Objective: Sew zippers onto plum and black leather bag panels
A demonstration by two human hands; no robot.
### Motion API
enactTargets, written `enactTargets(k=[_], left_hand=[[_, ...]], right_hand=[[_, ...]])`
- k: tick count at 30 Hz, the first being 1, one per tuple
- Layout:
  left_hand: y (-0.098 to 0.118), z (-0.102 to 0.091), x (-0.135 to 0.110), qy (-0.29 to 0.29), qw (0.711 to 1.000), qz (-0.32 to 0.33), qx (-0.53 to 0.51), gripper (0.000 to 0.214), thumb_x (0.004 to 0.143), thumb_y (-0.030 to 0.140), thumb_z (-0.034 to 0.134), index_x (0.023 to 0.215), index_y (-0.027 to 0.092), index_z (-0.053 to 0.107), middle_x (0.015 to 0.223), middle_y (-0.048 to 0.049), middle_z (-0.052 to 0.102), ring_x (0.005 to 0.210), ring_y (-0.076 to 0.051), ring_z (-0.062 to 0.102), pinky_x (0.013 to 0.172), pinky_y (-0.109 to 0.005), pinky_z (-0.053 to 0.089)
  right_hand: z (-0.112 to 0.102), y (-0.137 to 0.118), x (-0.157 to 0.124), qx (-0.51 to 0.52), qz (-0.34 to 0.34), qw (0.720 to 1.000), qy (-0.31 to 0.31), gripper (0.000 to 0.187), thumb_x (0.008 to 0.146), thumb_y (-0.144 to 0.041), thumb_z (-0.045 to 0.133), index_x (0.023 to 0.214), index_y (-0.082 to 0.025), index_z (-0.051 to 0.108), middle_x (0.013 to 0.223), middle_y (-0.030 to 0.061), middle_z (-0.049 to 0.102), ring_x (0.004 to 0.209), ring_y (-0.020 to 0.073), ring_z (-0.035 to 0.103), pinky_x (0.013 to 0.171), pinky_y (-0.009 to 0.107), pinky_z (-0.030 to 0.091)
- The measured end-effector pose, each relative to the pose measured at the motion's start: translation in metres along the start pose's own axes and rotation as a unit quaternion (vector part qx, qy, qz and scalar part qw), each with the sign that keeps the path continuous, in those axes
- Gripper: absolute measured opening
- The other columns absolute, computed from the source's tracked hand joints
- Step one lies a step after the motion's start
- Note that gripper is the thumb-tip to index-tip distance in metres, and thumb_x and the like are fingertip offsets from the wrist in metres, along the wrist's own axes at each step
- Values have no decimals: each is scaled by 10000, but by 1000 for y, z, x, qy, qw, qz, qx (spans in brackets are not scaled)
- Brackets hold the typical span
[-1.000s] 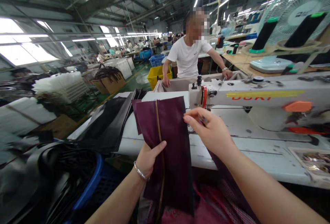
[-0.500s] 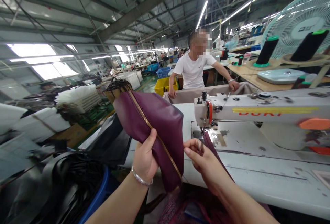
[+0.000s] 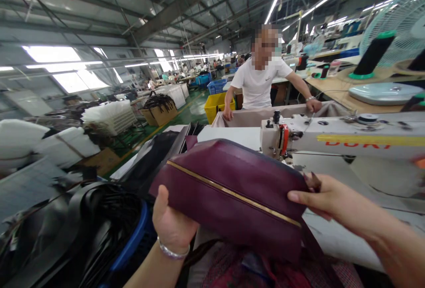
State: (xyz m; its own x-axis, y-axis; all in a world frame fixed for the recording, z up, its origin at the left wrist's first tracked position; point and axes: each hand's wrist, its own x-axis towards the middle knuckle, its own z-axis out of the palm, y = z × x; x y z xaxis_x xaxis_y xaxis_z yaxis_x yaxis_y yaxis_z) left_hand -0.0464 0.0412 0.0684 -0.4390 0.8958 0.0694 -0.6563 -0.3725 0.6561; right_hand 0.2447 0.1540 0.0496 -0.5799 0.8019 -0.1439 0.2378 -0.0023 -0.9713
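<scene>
A purple leather pouch [image 3: 239, 186] with a gold zipper running along it lies sideways between my hands, above the front edge of the sewing table. My left hand [image 3: 171, 224], a silver bracelet on its wrist, grips the pouch's left end from below, thumb up against the leather. My right hand [image 3: 328, 204] pinches the pouch's right end, fingers closed on it. Behind the pouch stands a white sewing machine [image 3: 332, 140].
A person in a white T-shirt [image 3: 259, 84] leans on a beige fabric bin across the table. Black leather sheets [image 3: 156, 159] lie on the left. A blue crate of black pieces [image 3: 99, 230] sits below left. Black thread cones [image 3: 373, 55] and a fan stand at right.
The pouch has turned from hanging upright to lying horizontal. My right hand has moved out to the right end, and my left hand has slid under the left end.
</scene>
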Motion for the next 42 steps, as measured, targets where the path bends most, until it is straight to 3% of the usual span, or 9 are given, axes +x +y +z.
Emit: enactTargets(k=[3, 7, 9, 11, 13, 15, 22, 31, 42], left_hand=[[-3, -38, 19, -5, 991, -52, 124, 616, 787, 481, 645, 1335, 259, 471, 1208, -68, 632, 1104, -253, 601, 940, -385, 503], [-27, -90, 39, -36, 921, -137, 363, 958, 665, 214, 769, 1456, 249, 229, 967, -56, 693, 867, -214, 671, 829, -379, 532], [-31, -106, 44, -50, 849, -99, 516, 915, 686, 248, 742, 1453, 235, 243, 921, -39, 668, 798, -190, 653, 804, -379, 525], [-28, -111, 50, -66, 732, 17, 678, 704, 748, 287, 685, 1387, 253, 391, 1000, -46, 620, 860, -186, 615, 851, -384, 494], [-23, -107, 60, -120, 619, 122, 766, 403, 824, 303, 601, 1224, 261, 571, 1073, -55, 582, 980, -204, 565, 934, -403, 439], [-22, -99, 76, -205, 569, 142, 783, 231, 875, 285, 532, 1064, 247, 660, 1081, -54, 589, 1044, -211, 530, 975, -405, 399], [-40, -96, 127, -345, 554, 56, 755, 196, 799, 263, 659, 987, 221, 697, 981, -42, 641, 942, -183, 566, 912, -333, 426], [-41, -99, 151, -398, 540, 15, 742, 216, 801, 333, 664, 992, 246, 718, 851, -11, 612, 797, -133, 566, 772, -246, 430], [-42, -104, 147, -402, 526, 64, 746, 143, 837, 315, 639, 932, 262, 732, 871, -23, 596, 864, -152, 519, 826, -285, 399]], right_hand=[[-46, 4, 15, -111, 15, 987, -111, 265, 776, -410, 681, 930, -198, 642, 846, 12, 670, 862, 223, 623, 770, 301, 497], [-54, 49, 41, -354, 50, 933, 35, 212, 716, -311, 678, 890, -191, 660, 787, 31, 673, 769, 253, 628, 739, 358, 496], [-43, 73, 42, -403, 70, 903, 130, 326, 719, -289, 663, 1019, -169, 620, 859, 85, 659, 811, 298, 613, 751, 415, 473], [-30, 90, 33, -440, 51, 872, 209, 377, 789, -326, 603, 1136, -186, 558, 1019, 123, 618, 933, 324, 580, 803, 448, 446], [-20, 100, 23, -453, -20, 861, 231, 278, 873, -357, 510, 1116, -235, 567, 1111, 100, 578, 1004, 293, 557, 861, 428, 432], [-17, 104, 17, -431, -100, 874, 199, 208, 914, -373, 465, 1020, -266, 610, 1087, 56, 583, 983, 238, 570, 881, 378, 440], [-14, 99, 13, -330, -109, 932, 99, 167, 860, -400, 587, 952, -271, 641, 1052, 27, 591, 979, 212, 577, 879, 352, 465], [21, 102, -3, -428, -84, 885, 162, 237, 885, -454, 544, 1025, -285, 635, 1044, 22, 602, 957, 224, 583, 892, 379, 463], [19, 111, 3, -404, -49, 897, 170, 231, 903, -477, 512, 954, -298, 650, 1002, 20, 618, 881, 218, 601, 811, 366, 479]])
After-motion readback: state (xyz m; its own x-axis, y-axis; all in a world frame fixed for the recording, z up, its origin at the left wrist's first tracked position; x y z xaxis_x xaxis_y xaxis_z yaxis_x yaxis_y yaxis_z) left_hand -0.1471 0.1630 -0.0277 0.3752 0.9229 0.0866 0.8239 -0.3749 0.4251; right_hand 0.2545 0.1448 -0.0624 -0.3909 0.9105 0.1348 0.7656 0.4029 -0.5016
